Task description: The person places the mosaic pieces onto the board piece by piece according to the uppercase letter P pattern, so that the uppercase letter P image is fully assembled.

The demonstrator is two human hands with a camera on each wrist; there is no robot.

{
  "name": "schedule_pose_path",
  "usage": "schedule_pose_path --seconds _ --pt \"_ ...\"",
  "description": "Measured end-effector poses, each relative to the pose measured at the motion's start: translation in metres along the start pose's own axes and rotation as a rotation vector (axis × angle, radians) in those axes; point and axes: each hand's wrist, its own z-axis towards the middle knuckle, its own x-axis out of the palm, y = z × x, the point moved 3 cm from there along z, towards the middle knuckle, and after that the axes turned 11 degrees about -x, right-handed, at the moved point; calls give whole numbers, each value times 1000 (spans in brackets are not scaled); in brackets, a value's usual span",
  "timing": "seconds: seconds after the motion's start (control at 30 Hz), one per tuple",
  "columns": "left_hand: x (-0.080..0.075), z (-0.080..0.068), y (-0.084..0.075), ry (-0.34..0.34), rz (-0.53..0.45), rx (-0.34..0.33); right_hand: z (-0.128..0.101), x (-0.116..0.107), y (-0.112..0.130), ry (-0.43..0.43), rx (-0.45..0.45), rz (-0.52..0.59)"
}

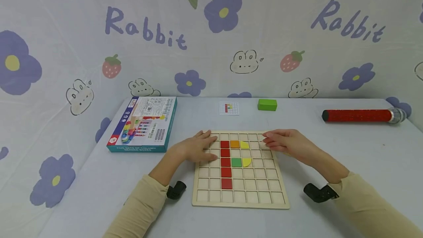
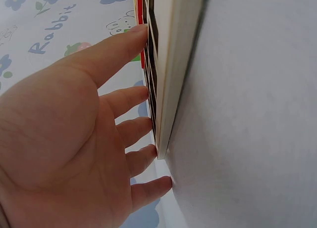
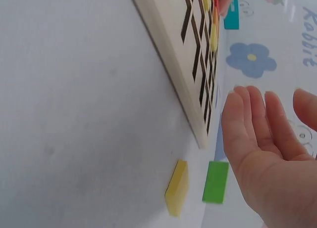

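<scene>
A wooden grid board (image 1: 251,186) lies on the table in front of me. It holds a column of red tiles (image 1: 226,163), an orange tile (image 1: 235,144), a yellow tile (image 1: 244,144), a green tile (image 1: 236,162) and a yellow half-disc (image 1: 246,162). My left hand (image 1: 201,144) rests flat on the board's far left corner, and its straight fingers (image 2: 136,97) touch the board's (image 2: 171,65) edge. My right hand (image 1: 281,142) is at the far right corner, fingers (image 3: 247,119) straight and holding nothing. A loose yellow tile (image 3: 177,187) lies on the table just beyond that corner of the board (image 3: 168,35).
A green block (image 1: 267,104) and a small pattern card (image 1: 228,108) lie at the back of the table. A blue toy box (image 1: 144,123) sits at the left, a red tube (image 1: 360,115) at the right. A flower-print cloth covers the table and the wall.
</scene>
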Motion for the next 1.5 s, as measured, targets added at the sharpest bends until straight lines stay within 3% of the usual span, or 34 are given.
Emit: schedule_pose_path --seconds 0.2,0.4,0.6,0.77,1.2,1.5 --pt "1 1 1 4 0 -6 0 -17 -8 -88 22 3" --pt "2 1 2 6 1 -12 -2 -35 -20 -113 1 -25" --pt "1 2 0 3 0 -6 -8 -43 -26 -141 34 -158" --pt "1 2 0 3 7 -5 -12 -48 -28 -110 9 -326" --pt "0 0 0 -2 0 1 -14 -47 -28 1 -162 -568" --pt "1 1 1 7 -1 5 -18 -44 -26 11 -173 -627"
